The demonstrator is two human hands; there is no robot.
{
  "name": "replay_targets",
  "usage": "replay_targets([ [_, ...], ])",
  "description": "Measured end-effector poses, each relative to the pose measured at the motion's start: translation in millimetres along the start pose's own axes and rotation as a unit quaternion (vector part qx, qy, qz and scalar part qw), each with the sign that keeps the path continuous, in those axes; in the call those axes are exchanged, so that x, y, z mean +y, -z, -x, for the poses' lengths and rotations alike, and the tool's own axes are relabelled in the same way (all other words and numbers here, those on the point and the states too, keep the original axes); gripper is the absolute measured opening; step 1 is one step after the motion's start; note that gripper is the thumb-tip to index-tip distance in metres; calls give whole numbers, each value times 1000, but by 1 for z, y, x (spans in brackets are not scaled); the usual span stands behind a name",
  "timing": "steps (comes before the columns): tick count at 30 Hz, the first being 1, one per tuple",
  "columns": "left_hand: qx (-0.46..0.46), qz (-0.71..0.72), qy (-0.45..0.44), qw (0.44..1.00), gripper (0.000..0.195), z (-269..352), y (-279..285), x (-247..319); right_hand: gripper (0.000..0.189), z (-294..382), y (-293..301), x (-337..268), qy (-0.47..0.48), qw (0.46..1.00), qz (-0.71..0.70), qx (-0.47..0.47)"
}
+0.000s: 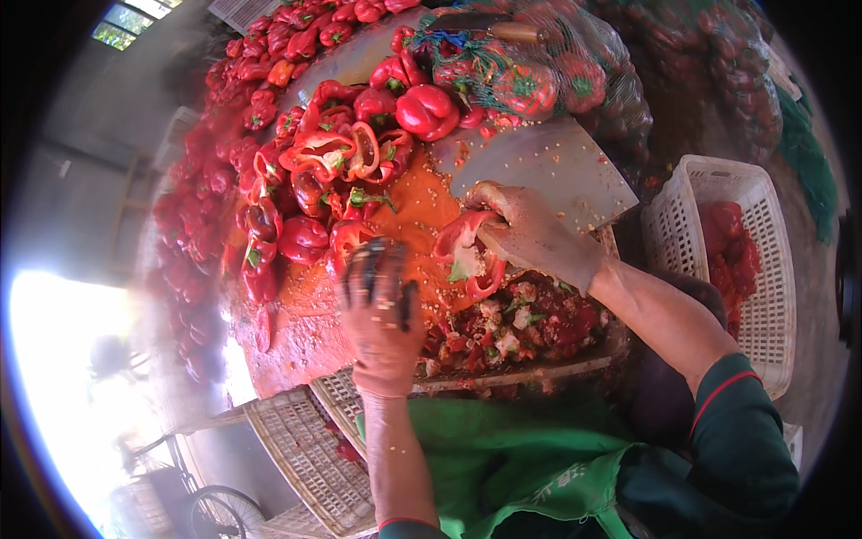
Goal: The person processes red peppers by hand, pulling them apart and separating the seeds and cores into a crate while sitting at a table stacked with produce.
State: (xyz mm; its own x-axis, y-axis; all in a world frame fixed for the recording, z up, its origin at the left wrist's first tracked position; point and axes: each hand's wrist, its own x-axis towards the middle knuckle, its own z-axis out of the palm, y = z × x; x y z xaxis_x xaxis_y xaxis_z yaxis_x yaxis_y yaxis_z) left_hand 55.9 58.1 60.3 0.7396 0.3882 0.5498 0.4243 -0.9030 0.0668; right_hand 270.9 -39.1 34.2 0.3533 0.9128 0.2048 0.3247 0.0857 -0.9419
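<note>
My right hand (539, 232), in a thin glove, grips a cut-open red bell pepper (495, 273) with its pale core and seeds showing. The pepper is above the front edge of a worktable, beside a heap of pepper cores and scraps (518, 320). My left hand (380, 310) is blurred, back upward, with dark coverings on some fingers. Its thumb stands apart from the fingers, and nothing shows between them. Just past its fingertips lies an opened red pepper (350, 236); whether they touch it I cannot tell. Cut and whole peppers (323, 151) are piled beyond on the seed-strewn orange surface (421, 212).
A mesh bag of peppers (525, 81) stands at the back, a wooden-handled tool (518, 32) on it. At right, a white plastic crate (687, 222) holds red pepper pieces (731, 249). Another crate (316, 451) is below the table's front edge. More peppers (202, 222) heap at left.
</note>
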Motion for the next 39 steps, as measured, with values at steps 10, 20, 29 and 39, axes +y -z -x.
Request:
replay_targets([
  [10,-194,162,-34,967,55,-6,-24,25,30,-6,-14,-2,-20,998,-18,-60],
  [20,-76,721,294,623,32,-2,-11,58,25,1,-14,-10,21,982,-141,-127],
  [29,-39,722,338,602,32,1,-7,58,19,10,-44,9,27,984,-174,-14],
  [39,10,683,351,641,35,7,-6,62,18,6,-43,-13,-169,947,-271,22],
])
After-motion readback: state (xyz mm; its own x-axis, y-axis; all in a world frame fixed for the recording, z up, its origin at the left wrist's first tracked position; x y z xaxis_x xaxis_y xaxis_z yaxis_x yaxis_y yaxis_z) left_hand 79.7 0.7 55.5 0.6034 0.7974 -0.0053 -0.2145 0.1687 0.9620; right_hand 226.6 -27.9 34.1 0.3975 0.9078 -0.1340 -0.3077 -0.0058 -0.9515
